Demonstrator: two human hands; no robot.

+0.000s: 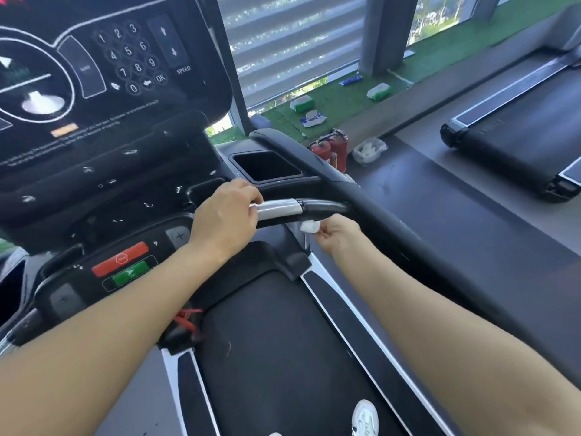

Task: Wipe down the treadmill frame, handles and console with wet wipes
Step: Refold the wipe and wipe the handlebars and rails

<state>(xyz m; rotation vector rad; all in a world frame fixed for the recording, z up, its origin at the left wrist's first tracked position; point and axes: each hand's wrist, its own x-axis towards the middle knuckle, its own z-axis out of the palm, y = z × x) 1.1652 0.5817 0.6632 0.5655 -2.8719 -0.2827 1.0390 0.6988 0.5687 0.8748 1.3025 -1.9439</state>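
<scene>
— Belt (283, 357) right under me, my shoe (364, 416) on it. What do you want to know?

— Where's the wipe?

— Folded into a small white wad, wet wipe (309, 226), pinched in the fingertips of my right hand (336, 236), held just under the black part of the handle (320, 206) where it meets the upright.

— And the other hand?

— My left hand (223, 215) is curled over the silver sensor grip (276, 207) of that same bar, steadying me.

— How will the wipe behave?

— Soft, limp, nearly weightless, I'd say. It likely slips on smooth plastic, so I'd pinch it by the folded edge and press flat. The bar looks rigid and fixed.

— Beyond that?

— Console (94, 89) with its keypad up left, cup holder (264, 165) behind the bar, and spare wipe packs (311, 119) on the green turf by the window.
</scene>
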